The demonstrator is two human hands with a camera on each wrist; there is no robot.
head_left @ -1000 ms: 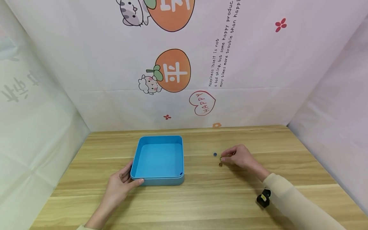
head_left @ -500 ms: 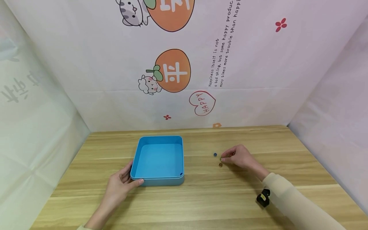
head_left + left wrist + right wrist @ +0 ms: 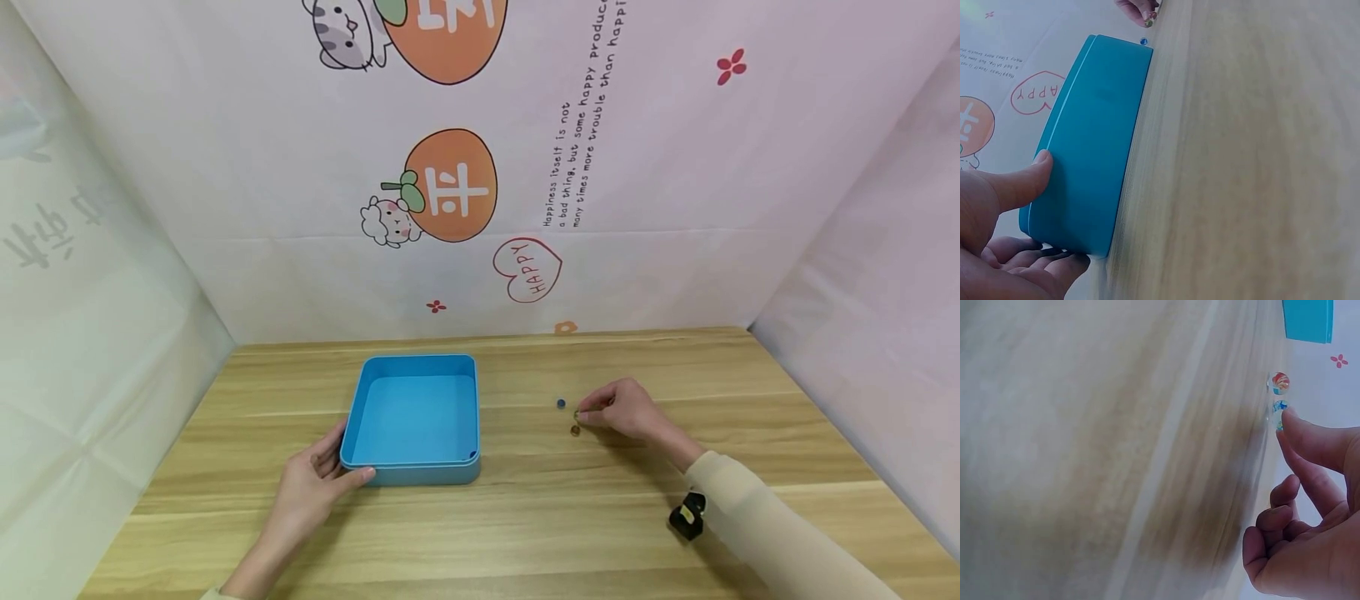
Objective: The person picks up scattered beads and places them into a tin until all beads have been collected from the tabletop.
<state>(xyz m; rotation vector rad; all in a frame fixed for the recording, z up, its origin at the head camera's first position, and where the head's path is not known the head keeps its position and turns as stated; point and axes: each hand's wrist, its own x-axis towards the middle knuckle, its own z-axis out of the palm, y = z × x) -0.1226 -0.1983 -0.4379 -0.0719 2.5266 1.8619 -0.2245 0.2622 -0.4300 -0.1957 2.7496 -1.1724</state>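
My left hand grips the front left corner of a blue square box, thumb over the front rim and fingers along the left side. Inside the box, a small dark blue marble lies in the front right corner. Right of the box, my right hand pinches a greenish glass marble between thumb and index fingertip, low over the table. An amber marble sits just in front of it, and a blue marble lies a little behind and left. In the right wrist view, the red-patterned marble is close to the fingertips.
The wooden table is bounded by a printed white cloth at the back and white cloths at both sides. A black device sits by the right cuff.
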